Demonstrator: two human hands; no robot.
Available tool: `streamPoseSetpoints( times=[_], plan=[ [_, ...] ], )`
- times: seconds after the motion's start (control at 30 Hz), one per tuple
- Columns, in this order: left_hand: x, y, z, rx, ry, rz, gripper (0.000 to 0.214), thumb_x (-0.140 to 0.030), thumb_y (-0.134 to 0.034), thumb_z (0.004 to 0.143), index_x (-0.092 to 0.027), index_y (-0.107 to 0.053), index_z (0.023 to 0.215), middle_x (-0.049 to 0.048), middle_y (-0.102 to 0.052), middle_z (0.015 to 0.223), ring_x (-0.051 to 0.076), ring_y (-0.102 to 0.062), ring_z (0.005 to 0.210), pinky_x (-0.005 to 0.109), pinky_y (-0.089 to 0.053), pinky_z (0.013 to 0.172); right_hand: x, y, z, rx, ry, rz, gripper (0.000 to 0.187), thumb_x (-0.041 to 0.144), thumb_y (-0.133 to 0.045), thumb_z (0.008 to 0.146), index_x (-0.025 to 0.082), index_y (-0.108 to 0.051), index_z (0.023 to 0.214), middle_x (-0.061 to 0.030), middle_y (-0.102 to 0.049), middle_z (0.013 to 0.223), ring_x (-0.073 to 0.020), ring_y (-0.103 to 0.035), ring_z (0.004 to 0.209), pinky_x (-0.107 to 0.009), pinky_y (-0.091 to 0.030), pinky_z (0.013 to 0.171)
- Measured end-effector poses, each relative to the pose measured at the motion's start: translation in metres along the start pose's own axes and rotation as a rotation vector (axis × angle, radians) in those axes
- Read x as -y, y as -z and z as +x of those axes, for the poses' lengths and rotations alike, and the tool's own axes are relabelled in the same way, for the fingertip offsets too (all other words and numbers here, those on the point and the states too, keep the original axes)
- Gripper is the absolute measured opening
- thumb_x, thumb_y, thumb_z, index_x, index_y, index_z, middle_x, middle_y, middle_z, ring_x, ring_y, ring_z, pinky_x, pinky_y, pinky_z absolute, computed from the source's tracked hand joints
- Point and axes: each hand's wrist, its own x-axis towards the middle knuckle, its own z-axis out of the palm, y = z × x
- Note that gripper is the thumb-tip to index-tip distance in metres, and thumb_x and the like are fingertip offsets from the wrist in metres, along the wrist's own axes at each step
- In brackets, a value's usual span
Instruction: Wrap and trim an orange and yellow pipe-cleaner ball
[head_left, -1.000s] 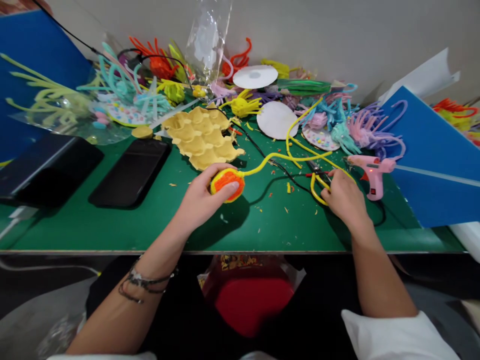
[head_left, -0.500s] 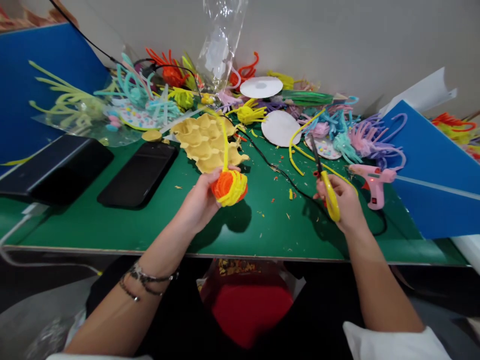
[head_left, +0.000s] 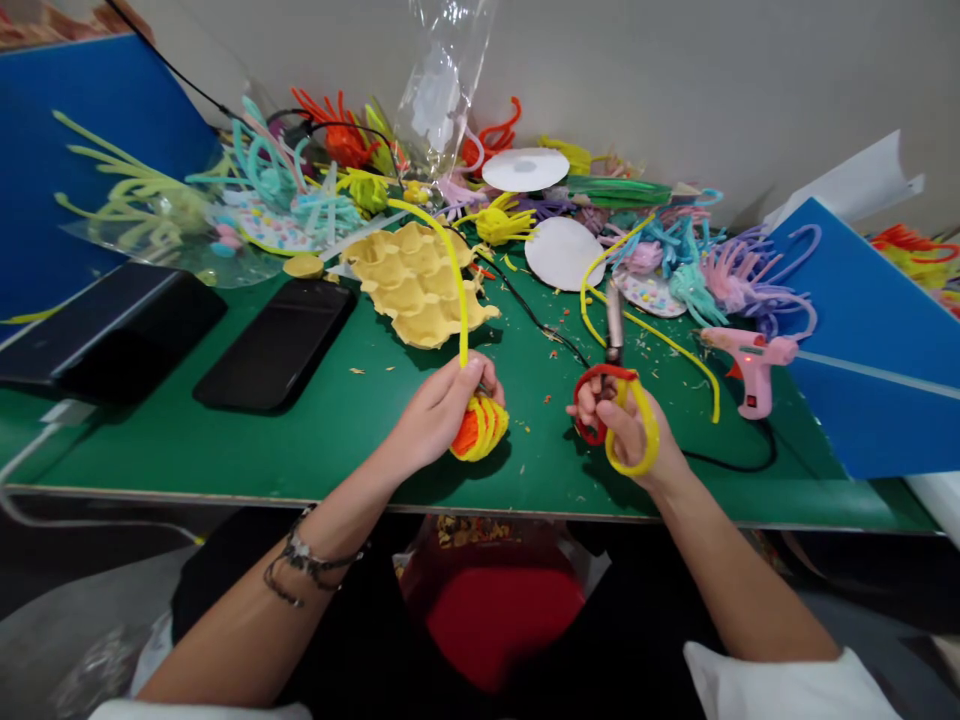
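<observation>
My left hand [head_left: 442, 405] grips an orange and yellow ball of pipe cleaner [head_left: 484, 430] above the front of the table. A long yellow pipe cleaner [head_left: 456, 270] rises from between the thumb and fingers and curves to the left at its top. My right hand [head_left: 637, 430] is wrapped round a pair of scissors [head_left: 634, 440] with one red and one yellow handle loop, its blades pointing away from me. Fingers pass through the loops. Behind the scissors, more yellow pipe cleaner [head_left: 660, 345] lies on the table.
A yellow egg-carton piece [head_left: 416, 285] lies behind my left hand. At the right is a pink glue gun [head_left: 754, 365] with a black cord. A black phone [head_left: 276, 345] and dark stand [head_left: 109, 335] occupy the left. Colourful pipe-cleaner pieces and white discs [head_left: 564, 253] line the wall.
My left hand has turned and drawn the ball slightly nearer and right. My right hand has moved left, turning the scissors so both loops show, with fingers now through them.
</observation>
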Motion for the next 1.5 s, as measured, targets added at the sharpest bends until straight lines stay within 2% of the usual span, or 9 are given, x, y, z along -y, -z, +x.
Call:
streamPoseSetpoints(
  times=[0.13, 0.27, 0.33, 0.47, 0.63, 0.77, 0.87, 1.17, 1.5],
  plan=[
    [0.000, -0.005, -0.001, 0.075, -0.045, 0.246, 0.035, -0.044, -0.033, 0.092, -0.017, -0.053, 0.082, 0.0010, -0.062, 0.065, 0.012, -0.057, 0.062, 0.024, -0.045, 0.063, -0.006, -0.013, 0.000, -0.118, -0.012, 0.119, 0.040, 0.045, -0.074, 0.061, 0.023, -0.044, 0.077, 0.0029, -0.059, 0.075, -0.0073, -0.053, 0.055, -0.029, -0.053, 0.068],
    [-0.005, -0.011, -0.003, 0.140, -0.079, 0.416, 0.033, -0.036, -0.030, 0.093, -0.017, -0.057, 0.091, -0.0019, -0.061, 0.060, 0.012, -0.054, 0.058, 0.023, -0.040, 0.060, -0.014, -0.022, -0.004, -0.006, -0.084, 0.105, 0.031, 0.037, -0.070, 0.068, 0.022, -0.047, 0.082, -0.0007, -0.065, 0.086, -0.0075, -0.055, 0.059, -0.026, -0.052, 0.066],
    [-0.009, -0.014, -0.004, 0.161, -0.087, 0.498, 0.035, -0.034, -0.030, 0.093, -0.017, -0.058, 0.083, -0.0015, -0.060, 0.060, 0.012, -0.054, 0.058, 0.023, -0.039, 0.060, -0.017, -0.024, -0.005, 0.022, -0.069, 0.075, 0.027, 0.033, -0.069, 0.070, 0.022, -0.048, 0.083, -0.0013, -0.066, 0.090, -0.0082, -0.057, 0.064, -0.024, -0.052, 0.065],
    [-0.018, -0.025, -0.009, 0.240, -0.114, 0.732, 0.041, -0.033, -0.031, 0.094, -0.018, -0.053, 0.062, 0.0015, -0.061, 0.063, 0.014, -0.055, 0.062, 0.025, -0.038, 0.063, -0.014, -0.022, -0.004, -0.055, -0.002, 0.011, 0.027, 0.033, -0.068, 0.070, 0.023, -0.048, 0.084, -0.0003, -0.066, 0.093, -0.0096, -0.058, 0.066, -0.025, -0.051, 0.063],
    [-0.021, -0.038, -0.012, 0.272, -0.119, 0.916, 0.045, -0.031, -0.029, 0.095, -0.018, -0.056, 0.061, 0.0040, -0.063, 0.065, 0.016, -0.056, 0.062, 0.026, -0.037, 0.061, -0.004, -0.017, -0.003, -0.011, 0.012, -0.036, 0.023, 0.035, -0.064, 0.072, 0.023, -0.051, 0.086, -0.0021, -0.069, 0.095, -0.0107, -0.058, 0.063, -0.027, -0.053, 0.065],
    [-0.023, -0.042, -0.012, 0.299, -0.061, 1.016, 0.048, -0.030, -0.029, 0.095, -0.018, -0.061, 0.062, 0.0057, -0.068, 0.068, 0.018, -0.060, 0.064, 0.026, -0.037, 0.061, -0.001, -0.014, -0.006, 0.029, 0.033, -0.075, 0.018, 0.037, -0.064, 0.074, 0.022, -0.055, 0.078, -0.0027, -0.070, 0.084, -0.0139, -0.062, 0.069, -0.032, -0.053, 0.076],
    [-0.024, -0.043, -0.013, 0.323, -0.035, 0.964, 0.038, -0.027, -0.032, 0.095, -0.020, -0.064, 0.075, 0.0012, -0.071, 0.067, 0.018, -0.062, 0.064, 0.025, -0.037, 0.061, 0.001, -0.013, -0.008, 0.030, 0.026, -0.075, 0.020, 0.040, -0.063, 0.077, 0.021, -0.057, 0.075, -0.0012, -0.068, 0.073, -0.0153, -0.065, 0.072, -0.032, -0.053, 0.076],
    [-0.017, -0.042, -0.013, 0.365, -0.050, 0.637, 0.035, -0.031, -0.035, 0.094, -0.024, -0.066, 0.111, -0.0035, -0.069, 0.057, 0.012, -0.061, 0.055, 0.019, -0.039, 0.060, 0.021, 0.000, -0.009, -0.106, 0.001, 0.025, 0.030, 0.045, -0.069, 0.072, 0.022, -0.049, 0.077, 0.0086, -0.052, 0.048, -0.0099, -0.056, 0.043, -0.023, -0.049, 0.047],
    [-0.015, -0.038, -0.013, 0.348, 0.007, 0.484, 0.035, -0.032, -0.041, 0.091, -0.016, -0.070, 0.098, -0.0041, -0.055, 0.043, 0.008, -0.052, 0.043, 0.016, -0.037, 0.051, 0.035, 0.027, 0.003, -0.252, -0.011, 0.095, 0.050, 0.053, -0.079, 0.056, 0.021, -0.042, 0.064, 0.0131, -0.041, 0.041, -0.0011, -0.037, 0.029, -0.015, -0.028, 0.030]
  ],
)
